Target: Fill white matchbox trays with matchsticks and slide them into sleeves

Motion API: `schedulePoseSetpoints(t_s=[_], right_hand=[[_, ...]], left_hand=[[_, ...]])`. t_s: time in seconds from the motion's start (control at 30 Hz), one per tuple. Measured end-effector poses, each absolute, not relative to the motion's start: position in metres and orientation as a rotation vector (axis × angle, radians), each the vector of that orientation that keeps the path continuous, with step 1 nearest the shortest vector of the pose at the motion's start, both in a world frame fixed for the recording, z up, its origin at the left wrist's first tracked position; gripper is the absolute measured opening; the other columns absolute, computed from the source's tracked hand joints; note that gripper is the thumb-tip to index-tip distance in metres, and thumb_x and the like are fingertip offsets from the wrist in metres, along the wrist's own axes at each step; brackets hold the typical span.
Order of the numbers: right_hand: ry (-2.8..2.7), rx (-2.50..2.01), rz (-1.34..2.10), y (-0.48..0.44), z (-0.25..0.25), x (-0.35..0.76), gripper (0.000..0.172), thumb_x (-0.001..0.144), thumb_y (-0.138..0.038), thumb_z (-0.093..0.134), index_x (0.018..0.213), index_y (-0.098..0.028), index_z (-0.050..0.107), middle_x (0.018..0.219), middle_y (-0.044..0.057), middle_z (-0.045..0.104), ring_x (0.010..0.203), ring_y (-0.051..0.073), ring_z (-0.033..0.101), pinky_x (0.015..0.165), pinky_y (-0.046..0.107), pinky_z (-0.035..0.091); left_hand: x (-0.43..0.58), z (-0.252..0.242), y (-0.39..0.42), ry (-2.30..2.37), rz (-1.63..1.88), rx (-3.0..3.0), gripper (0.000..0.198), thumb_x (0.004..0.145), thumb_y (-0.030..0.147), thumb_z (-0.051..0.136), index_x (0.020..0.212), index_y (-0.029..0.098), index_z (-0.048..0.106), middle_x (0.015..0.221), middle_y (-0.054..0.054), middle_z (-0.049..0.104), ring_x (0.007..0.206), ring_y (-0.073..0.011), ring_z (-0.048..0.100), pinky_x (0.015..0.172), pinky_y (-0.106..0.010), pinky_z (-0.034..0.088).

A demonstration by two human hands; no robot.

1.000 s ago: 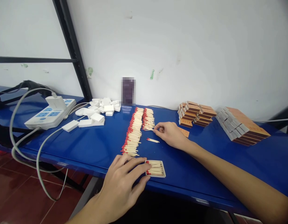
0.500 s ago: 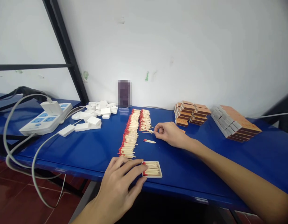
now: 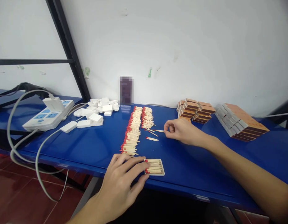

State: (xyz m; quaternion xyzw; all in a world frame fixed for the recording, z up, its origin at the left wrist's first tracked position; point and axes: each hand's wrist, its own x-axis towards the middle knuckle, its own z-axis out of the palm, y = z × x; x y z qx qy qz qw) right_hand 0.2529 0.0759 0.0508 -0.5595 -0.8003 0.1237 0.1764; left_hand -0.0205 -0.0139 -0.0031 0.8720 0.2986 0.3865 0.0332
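Observation:
At the table's front edge, my left hand (image 3: 124, 182) grips the left end of a small white matchbox tray (image 3: 163, 170). Red-headed matches (image 3: 155, 166) lie side by side in it, one fingertip resting over their heads. Farther back, my right hand (image 3: 183, 132) has thumb and forefinger pinched on the plain end of a match (image 3: 159, 131), its red head pointing left. A few loose matches (image 3: 152, 138) lie between that hand and two rows of matches, a long row (image 3: 132, 132) and a shorter row (image 3: 147, 118).
White empty-looking trays (image 3: 96, 118) are heaped at the back left, beside a power strip (image 3: 48, 115) with white cables. Stacked brown matchbox sleeves (image 3: 205, 107) and a larger block of matchboxes (image 3: 247, 119) stand at the right. A blurred dark rectangle (image 3: 126, 91) leans on the wall.
My right hand has drawn the match slightly to the right, away from the short row, and another match now lies loose near it. My left hand keeps its hold on the tray.

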Motion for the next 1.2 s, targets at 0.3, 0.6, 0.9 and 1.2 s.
schedulePoseSetpoints(t_s=[0.3, 0.6, 0.9, 1.2], right_hand=[[-2.197, -1.504, 0.42, 0.071, 0.042, 0.233, 0.015, 0.079, -0.03, 0.057, 0.074, -0.019, 0.065, 0.053, -0.004, 0.053, 0.048, 0.01, 0.045, 0.049, 0.024, 0.031], [-2.157, -1.589, 0.44, 0.07, 0.04, 0.226, 0.019, 0.082, -0.032, 0.057, 0.076, -0.019, 0.069, 0.054, -0.003, 0.055, 0.049, 0.012, 0.047, 0.05, 0.026, 0.032], [-2.161, -1.654, 0.436, 0.067, 0.042, 0.232, 0.022, 0.081, -0.039, 0.06, 0.075, -0.02, 0.07, 0.056, -0.002, 0.054, 0.051, 0.012, 0.045, 0.048, 0.027, 0.03], [-2.191, -1.634, 0.41, 0.07, 0.039, 0.23, 0.031, 0.086, -0.045, 0.057, 0.087, -0.02, 0.075, 0.053, -0.004, 0.048, 0.049, 0.011, 0.041, 0.052, 0.027, 0.029]], left_hand=[[-0.02, -0.004, -0.014, 0.927, 1.189, 2.69, 0.019, 0.093, 0.018, 0.062, 0.111, 0.023, 0.067, 0.112, -0.002, 0.073, 0.089, -0.0198, 0.06, 0.079, -0.037, 0.042], [-0.021, -0.004, -0.014, 0.915, 1.179, 2.686, 0.02, 0.093, 0.016, 0.063, 0.112, 0.022, 0.066, 0.114, 0.0, 0.072, 0.089, -0.0199, 0.059, 0.08, -0.037, 0.04], [-0.021, -0.003, -0.014, 0.935, 1.155, 2.677, 0.019, 0.094, 0.017, 0.062, 0.112, 0.023, 0.066, 0.115, -0.001, 0.072, 0.09, -0.0203, 0.059, 0.081, -0.038, 0.039], [-0.021, -0.005, -0.014, 0.917, 1.178, 2.674, 0.018, 0.094, 0.019, 0.063, 0.112, 0.022, 0.066, 0.114, 0.001, 0.072, 0.089, -0.0186, 0.058, 0.081, -0.036, 0.037]])
